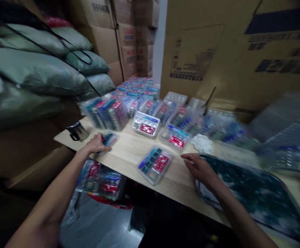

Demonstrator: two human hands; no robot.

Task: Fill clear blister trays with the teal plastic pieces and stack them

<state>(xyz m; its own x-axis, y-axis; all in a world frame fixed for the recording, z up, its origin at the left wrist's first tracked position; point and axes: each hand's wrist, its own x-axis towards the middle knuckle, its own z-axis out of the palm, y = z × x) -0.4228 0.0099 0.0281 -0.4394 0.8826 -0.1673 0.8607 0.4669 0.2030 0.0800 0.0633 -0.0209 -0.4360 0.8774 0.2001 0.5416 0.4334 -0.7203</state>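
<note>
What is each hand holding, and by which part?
The left hand grips the near end of a clear plastic blue-and-red pack; the right hand holds nothing.

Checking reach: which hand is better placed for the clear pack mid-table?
Right, probably: the right hand is free beside the clear pack; the left hand is on a smaller pack farther away.

We see our bare left forearm point(59, 193) and right forearm point(243, 217), both long and slim, narrowing smoothly toward the wrists. Our left hand point(97, 144) looks compact, with its knuckles rounded, while our right hand point(200, 168) shows long, thin fingers point(188, 157). The skin looks smooth along both arms, and the nails are too blurred and small for us to make out.
</note>
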